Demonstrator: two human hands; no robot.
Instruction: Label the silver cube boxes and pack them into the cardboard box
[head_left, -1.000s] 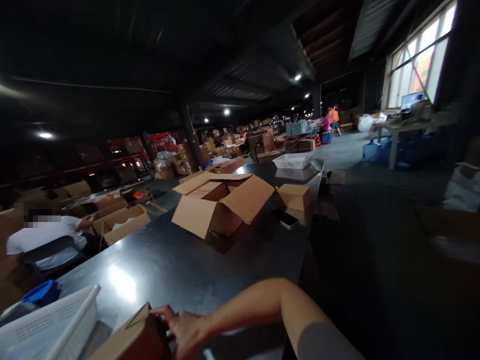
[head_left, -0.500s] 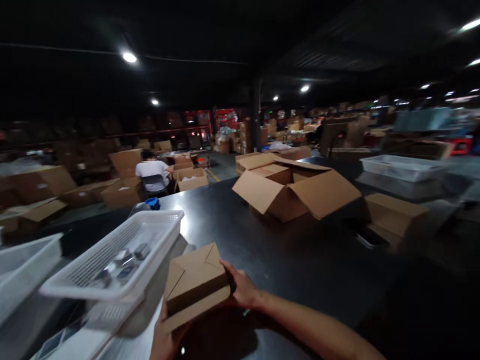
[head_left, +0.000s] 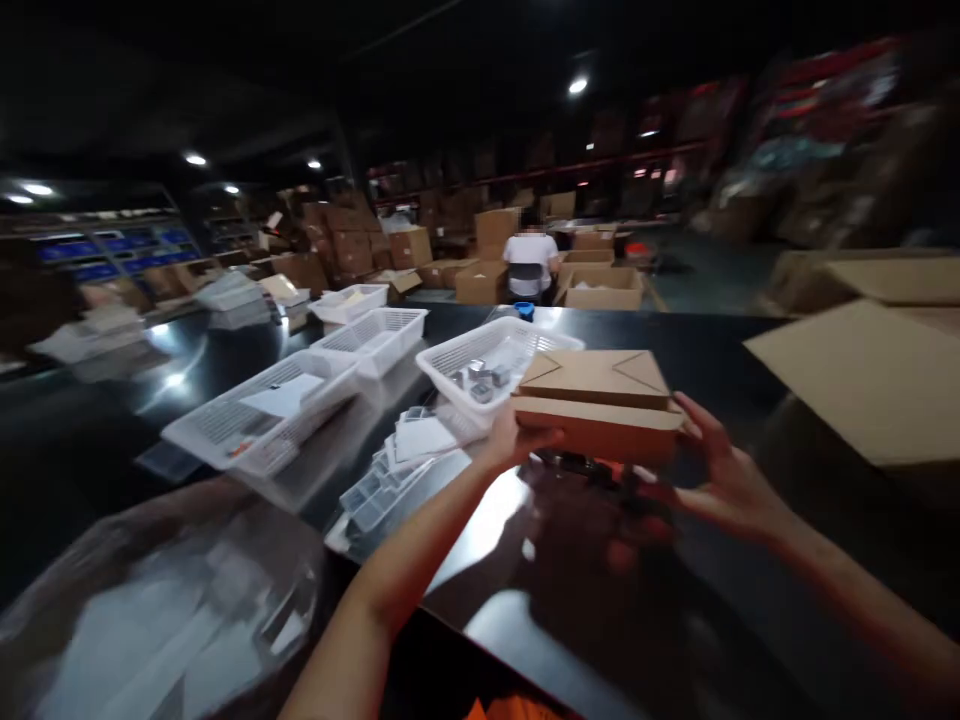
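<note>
Cardboard box (head_left: 596, 402) held above the desk (head_left: 720, 345), left hand (head_left: 514, 440) and right hand (head_left: 724, 480) each closed on one end; we keep it level.

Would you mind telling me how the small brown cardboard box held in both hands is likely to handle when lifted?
The cardboard box probably stays stiff: its edges look straight though only the left hand and right hand grip its ends. It seems fairly light, held clear above the dark table. Being flat and low, it looks unlikely to tip or roll.
</note>
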